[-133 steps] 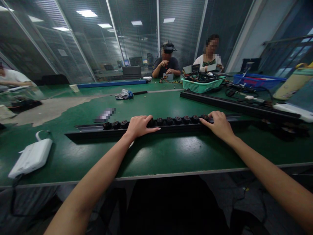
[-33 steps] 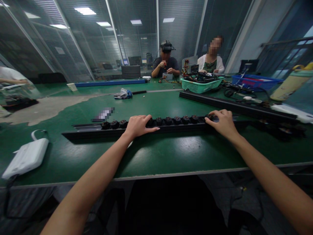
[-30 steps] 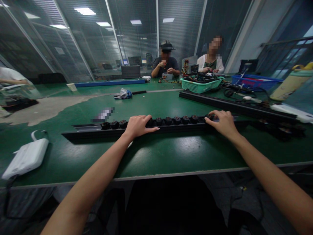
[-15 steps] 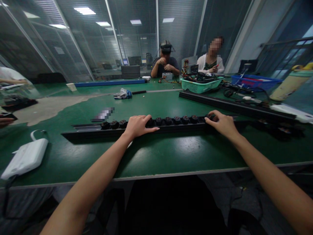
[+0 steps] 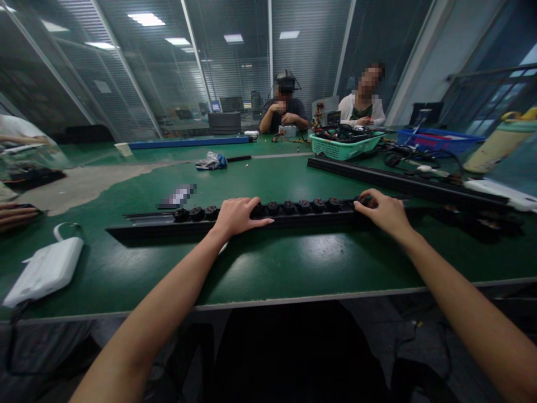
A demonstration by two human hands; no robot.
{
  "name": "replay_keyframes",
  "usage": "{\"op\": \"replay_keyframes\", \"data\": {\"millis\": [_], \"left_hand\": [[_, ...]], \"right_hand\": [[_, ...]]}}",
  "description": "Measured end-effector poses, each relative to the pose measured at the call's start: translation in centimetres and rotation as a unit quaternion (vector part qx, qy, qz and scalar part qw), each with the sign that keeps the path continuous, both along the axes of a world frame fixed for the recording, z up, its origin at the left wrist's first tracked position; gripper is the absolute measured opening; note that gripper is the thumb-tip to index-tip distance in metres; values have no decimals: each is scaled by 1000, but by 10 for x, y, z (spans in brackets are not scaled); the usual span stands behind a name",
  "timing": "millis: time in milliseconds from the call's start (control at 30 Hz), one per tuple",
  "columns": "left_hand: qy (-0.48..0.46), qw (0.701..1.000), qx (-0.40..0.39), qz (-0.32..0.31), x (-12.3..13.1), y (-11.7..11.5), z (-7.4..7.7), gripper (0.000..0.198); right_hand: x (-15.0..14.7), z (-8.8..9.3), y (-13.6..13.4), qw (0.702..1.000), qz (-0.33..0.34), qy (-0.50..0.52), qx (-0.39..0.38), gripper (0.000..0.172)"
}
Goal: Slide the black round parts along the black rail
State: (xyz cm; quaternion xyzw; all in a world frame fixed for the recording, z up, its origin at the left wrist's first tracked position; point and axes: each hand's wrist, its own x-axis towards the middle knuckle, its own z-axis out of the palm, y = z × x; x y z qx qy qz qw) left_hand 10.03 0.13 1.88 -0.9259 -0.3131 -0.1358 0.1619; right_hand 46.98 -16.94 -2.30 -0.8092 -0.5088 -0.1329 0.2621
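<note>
A long black rail [image 5: 142, 228] lies across the green table [image 5: 268, 263] in front of me, with a row of several small dark round parts [image 5: 302, 205] seated along its top. My left hand [image 5: 237, 217] rests flat on the rail's middle, fingers stretched out to the right. My right hand [image 5: 384, 211] sits at the right end of the row, fingers curled over the last round part [image 5: 364, 200].
A white device [image 5: 44, 270] lies at the near left. A second black rail [image 5: 403, 182], a green basket [image 5: 346, 146] of cables and a blue tray [image 5: 440, 139] stand at the right. Two people sit at the far end. Another person's hand [image 5: 14, 215] shows at the left edge.
My hands have barely moved; the right fingers have shifted slightly on the last round part. Another person's hand has come in at the left edge.
</note>
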Motion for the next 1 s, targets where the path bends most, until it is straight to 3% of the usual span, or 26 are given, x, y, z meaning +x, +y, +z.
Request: {"op": "replay_keyframes", "data": {"millis": [1000], "left_hand": [[1, 1000, 11, -2, 0, 1, -2, 82]], "right_hand": [[3, 5, -4, 999, -20, 28, -15, 41]]}}
